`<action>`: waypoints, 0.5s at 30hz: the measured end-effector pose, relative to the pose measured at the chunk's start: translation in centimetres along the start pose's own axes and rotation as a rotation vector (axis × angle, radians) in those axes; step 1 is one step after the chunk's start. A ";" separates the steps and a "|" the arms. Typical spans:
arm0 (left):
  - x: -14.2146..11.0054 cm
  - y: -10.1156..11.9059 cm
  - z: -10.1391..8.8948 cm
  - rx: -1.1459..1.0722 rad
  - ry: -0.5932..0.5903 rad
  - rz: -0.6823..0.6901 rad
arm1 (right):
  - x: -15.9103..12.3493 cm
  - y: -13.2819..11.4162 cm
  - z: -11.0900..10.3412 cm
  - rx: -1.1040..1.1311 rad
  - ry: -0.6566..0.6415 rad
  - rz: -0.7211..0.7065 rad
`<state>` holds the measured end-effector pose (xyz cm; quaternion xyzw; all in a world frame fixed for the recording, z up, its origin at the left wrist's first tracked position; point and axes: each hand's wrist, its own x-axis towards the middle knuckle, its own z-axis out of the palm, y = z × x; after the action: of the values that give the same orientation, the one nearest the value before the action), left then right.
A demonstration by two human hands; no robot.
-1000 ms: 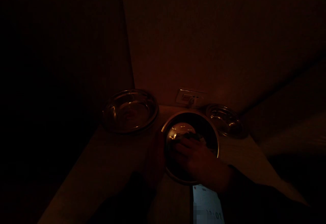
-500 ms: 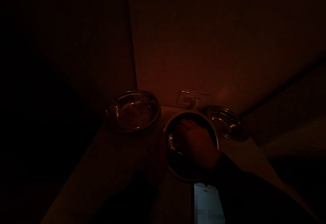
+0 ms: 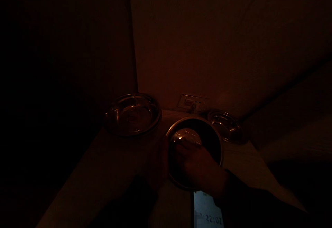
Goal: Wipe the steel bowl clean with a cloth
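A deep round metal bowl point(image 3: 220, 145) stands on the table between my hands. My left hand point(image 3: 160, 159), dim in the dark, is against the bowl's left outer side, gripping it. My right hand point(image 3: 197, 162) reaches over the near right rim into the bowl. Its fingers are bent and drawn together low inside. Just beyond the fingertips, a shiny rounded metal surface point(image 3: 188, 134) catches light. I cannot tell whether it is the bowl's floor or a separate piece. Whatever lies under the right fingers is hidden in shadow.
A wide steel plate point(image 3: 137, 115), apparently stacked, stands back left. A smaller steel plate point(image 3: 227, 127) is back right. Behind the bowl, a socket plate point(image 3: 193, 102) with a plug is on the wall. A lit phone point(image 3: 207, 209) lies on the table point(image 3: 77, 190) near my right forearm.
My right hand has moved toward me and slightly left inside the bowl, uncovering the shiny surface at its far side. My left hand stays at the bowl's side.
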<state>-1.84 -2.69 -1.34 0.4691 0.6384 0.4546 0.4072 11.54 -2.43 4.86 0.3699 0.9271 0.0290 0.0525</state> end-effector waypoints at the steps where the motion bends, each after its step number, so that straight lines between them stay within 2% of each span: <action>1: 0.0 0.1 0.0 -0.005 -0.019 0.000 | 0.3 0.2 0.0 -0.007 0.031 0.021; 3: 0.0 0.1 0.0 -0.008 -0.026 0.010 | 1.2 0.7 -0.2 -0.020 0.076 0.094; 6: 0.1 -0.5 0.1 0.010 0.032 0.067 | 2.2 1.1 -0.5 -0.023 0.083 0.232; 8: 0.2 -0.9 0.2 0.015 0.067 0.085 | 2.5 1.0 -0.6 -0.011 0.095 0.271; 15: -0.2 0.6 0.1 -0.072 0.055 -0.015 | 1.3 0.1 -0.2 0.001 0.001 0.104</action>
<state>-1.56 -2.78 -0.75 0.4367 0.6362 0.4867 0.4095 10.62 -1.46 4.95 0.4174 0.9068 0.0316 0.0501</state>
